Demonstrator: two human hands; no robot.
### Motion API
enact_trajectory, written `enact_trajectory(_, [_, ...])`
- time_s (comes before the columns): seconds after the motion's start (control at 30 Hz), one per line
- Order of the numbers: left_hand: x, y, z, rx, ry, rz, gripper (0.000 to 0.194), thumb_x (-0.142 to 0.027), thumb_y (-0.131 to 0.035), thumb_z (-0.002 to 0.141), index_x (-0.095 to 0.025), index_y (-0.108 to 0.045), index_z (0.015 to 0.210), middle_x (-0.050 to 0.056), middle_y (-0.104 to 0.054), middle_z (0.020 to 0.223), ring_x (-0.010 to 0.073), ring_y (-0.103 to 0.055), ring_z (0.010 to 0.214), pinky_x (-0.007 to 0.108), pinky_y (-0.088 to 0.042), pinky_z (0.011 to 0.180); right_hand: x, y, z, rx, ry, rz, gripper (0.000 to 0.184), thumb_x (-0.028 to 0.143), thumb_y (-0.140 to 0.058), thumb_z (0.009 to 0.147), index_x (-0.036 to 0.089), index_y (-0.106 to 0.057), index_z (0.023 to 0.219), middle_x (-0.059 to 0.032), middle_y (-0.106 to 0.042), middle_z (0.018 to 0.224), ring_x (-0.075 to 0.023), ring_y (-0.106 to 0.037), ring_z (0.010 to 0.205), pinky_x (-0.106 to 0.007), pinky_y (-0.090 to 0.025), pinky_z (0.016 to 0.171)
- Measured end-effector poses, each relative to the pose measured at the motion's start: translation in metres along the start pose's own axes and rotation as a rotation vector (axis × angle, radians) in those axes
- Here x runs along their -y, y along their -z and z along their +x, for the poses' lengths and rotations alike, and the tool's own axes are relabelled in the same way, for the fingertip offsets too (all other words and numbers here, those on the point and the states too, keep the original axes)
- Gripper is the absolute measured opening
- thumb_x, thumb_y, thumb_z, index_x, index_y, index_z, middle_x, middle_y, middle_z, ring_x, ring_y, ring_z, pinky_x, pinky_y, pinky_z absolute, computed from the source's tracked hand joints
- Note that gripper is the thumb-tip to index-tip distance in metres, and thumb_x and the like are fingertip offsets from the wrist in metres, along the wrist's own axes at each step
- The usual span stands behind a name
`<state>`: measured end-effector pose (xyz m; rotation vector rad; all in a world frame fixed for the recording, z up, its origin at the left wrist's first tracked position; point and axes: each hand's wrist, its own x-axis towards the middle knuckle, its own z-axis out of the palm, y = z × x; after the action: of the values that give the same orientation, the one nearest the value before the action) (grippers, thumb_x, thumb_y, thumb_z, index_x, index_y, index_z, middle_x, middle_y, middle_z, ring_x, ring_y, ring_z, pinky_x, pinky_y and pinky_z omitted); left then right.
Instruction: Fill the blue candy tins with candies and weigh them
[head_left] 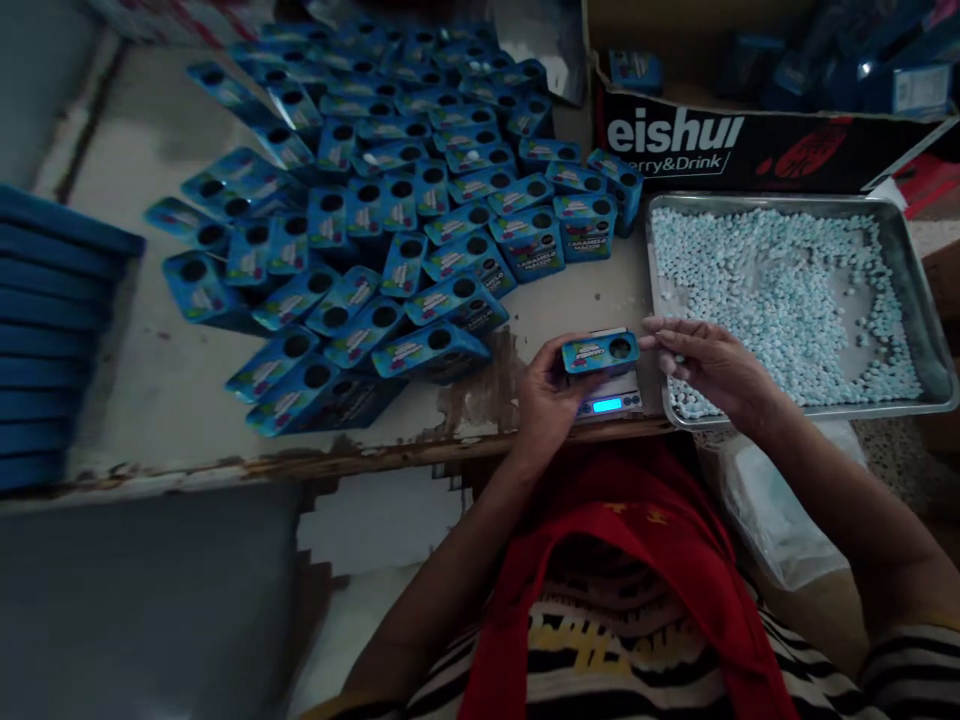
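My left hand is closed around a small blue candy box with a round hole in its top. The box is over a small digital scale with a lit blue display, and I cannot tell whether it rests on it. My right hand is just right of the box, at the tray's left edge. Its fingers are curled together, and a few small pale candies seem to show between them. Beside it lies a metal tray spread with many pale blue and white candies.
Rows of blue candy boxes with round holes stand across the table. Stacked blue pieces lie at the far left. Behind the tray is a black printed carton holding more blue boxes. A clear plastic bag hangs below the tray.
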<state>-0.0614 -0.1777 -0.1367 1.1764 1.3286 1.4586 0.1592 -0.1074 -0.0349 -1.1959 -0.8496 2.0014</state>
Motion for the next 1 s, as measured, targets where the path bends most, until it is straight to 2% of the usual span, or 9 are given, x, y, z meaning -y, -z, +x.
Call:
enact_trajectory(0.07, [-0.007, 0.008, -0.001, 0.002, -0.06, 0.048, 0.063, -0.052, -0.097, 0.083, -0.025, -0.072, 0.135, 0.009, -0.082, 0.132, 0.0277, -0.081, 0.123, 0.045, -0.068, 0.112, 0.013, -0.003, -0.001, 0.03, 0.047, -0.1, 0.027, 0.033, -0.093, 0.092, 0.015, -0.083, 0.108, -0.0018, -0.079, 0.079, -0.0046, -0.048, 0.049, -0.016, -0.037, 0.04])
enact_trajectory(0.13, [-0.016, 0.024, -0.004, -0.023, -0.102, 0.126, 0.066, -0.053, -0.095, 0.085, -0.024, -0.071, 0.139, 0.011, -0.08, 0.137, 0.0287, -0.078, 0.131, 0.047, -0.065, 0.118, 0.027, -0.005, -0.002, 0.034, 0.057, -0.171, 0.029, 0.038, -0.095, 0.091, 0.016, -0.082, 0.105, 0.0037, -0.068, 0.068, -0.004, -0.04, 0.047, -0.017, -0.031, 0.04])
enact_trajectory(0.2, [-0.024, 0.046, -0.011, -0.086, -0.118, 0.199, 0.06, -0.048, -0.095, 0.087, -0.024, -0.072, 0.136, 0.01, -0.081, 0.133, 0.0276, -0.079, 0.128, 0.046, -0.065, 0.118, 0.038, -0.008, -0.003, 0.01, 0.065, -0.229, 0.026, 0.036, -0.094, 0.091, 0.017, -0.08, 0.102, 0.0055, -0.062, 0.067, -0.0049, -0.041, 0.049, -0.018, -0.032, 0.042])
enact_trajectory(0.3, [-0.035, 0.074, -0.024, -0.203, -0.095, 0.259, 0.044, -0.037, -0.093, 0.09, -0.024, -0.076, 0.127, 0.006, -0.084, 0.121, 0.0246, -0.081, 0.116, 0.044, -0.067, 0.114, 0.049, -0.015, -0.007, -0.033, 0.094, -0.323, 0.018, 0.028, -0.09, 0.093, 0.019, -0.08, 0.104, 0.0031, -0.065, 0.074, -0.0075, -0.051, 0.057, -0.019, -0.042, 0.048])
enact_trajectory(0.37, [-0.042, 0.084, -0.03, -0.26, -0.071, 0.267, 0.038, -0.031, -0.091, 0.09, -0.023, -0.076, 0.125, 0.005, -0.084, 0.116, 0.0233, -0.082, 0.112, 0.042, -0.068, 0.111, 0.054, -0.023, -0.011, -0.028, 0.085, -0.38, 0.015, 0.023, -0.087, 0.094, 0.019, -0.08, 0.106, 0.0015, -0.067, 0.076, -0.0088, -0.055, 0.06, -0.021, -0.045, 0.053])
enact_trajectory(0.47, [-0.052, 0.085, -0.034, -0.275, -0.102, 0.248, 0.038, -0.025, -0.09, 0.089, -0.023, -0.076, 0.125, 0.004, -0.083, 0.116, 0.0222, -0.082, 0.112, 0.04, -0.067, 0.11, 0.06, -0.037, -0.017, 0.014, 0.062, -0.456, 0.015, 0.022, -0.083, 0.095, 0.017, -0.08, 0.109, 0.0008, -0.068, 0.075, -0.009, -0.054, 0.058, -0.023, -0.043, 0.052])
enact_trajectory(0.6, [-0.063, 0.081, -0.031, -0.244, -0.168, 0.316, 0.038, -0.025, -0.092, 0.091, -0.023, -0.078, 0.126, 0.003, -0.084, 0.118, 0.0228, -0.081, 0.115, 0.039, -0.065, 0.11, 0.064, -0.051, -0.021, 0.078, 0.108, -0.585, 0.017, 0.033, -0.085, 0.098, 0.02, -0.078, 0.107, 0.0023, -0.064, 0.071, -0.0105, -0.052, 0.055, -0.026, -0.039, 0.05])
enact_trajectory(0.83, [-0.058, 0.083, -0.031, -0.268, -0.179, 0.277, 0.041, -0.019, -0.094, 0.088, -0.021, -0.079, 0.126, 0.002, -0.084, 0.115, 0.0204, -0.082, 0.111, 0.034, -0.065, 0.107, 0.062, -0.058, -0.025, 0.141, 0.177, -0.728, 0.034, 0.049, -0.091, 0.097, 0.019, -0.074, 0.094, 0.0039, -0.057, 0.061, -0.0087, -0.042, 0.051, -0.025, -0.025, 0.046])
enact_trajectory(1.0, [-0.056, 0.075, -0.032, -0.228, -0.167, 0.289, 0.039, -0.033, -0.093, 0.091, -0.025, -0.078, 0.126, 0.002, -0.083, 0.116, 0.0226, -0.082, 0.112, 0.042, -0.064, 0.11, 0.061, -0.059, -0.025, 0.129, 0.208, -0.713, 0.038, 0.051, -0.096, 0.092, 0.019, -0.077, 0.096, 0.0043, -0.058, 0.062, -0.0091, -0.046, 0.054, -0.025, -0.027, 0.047])
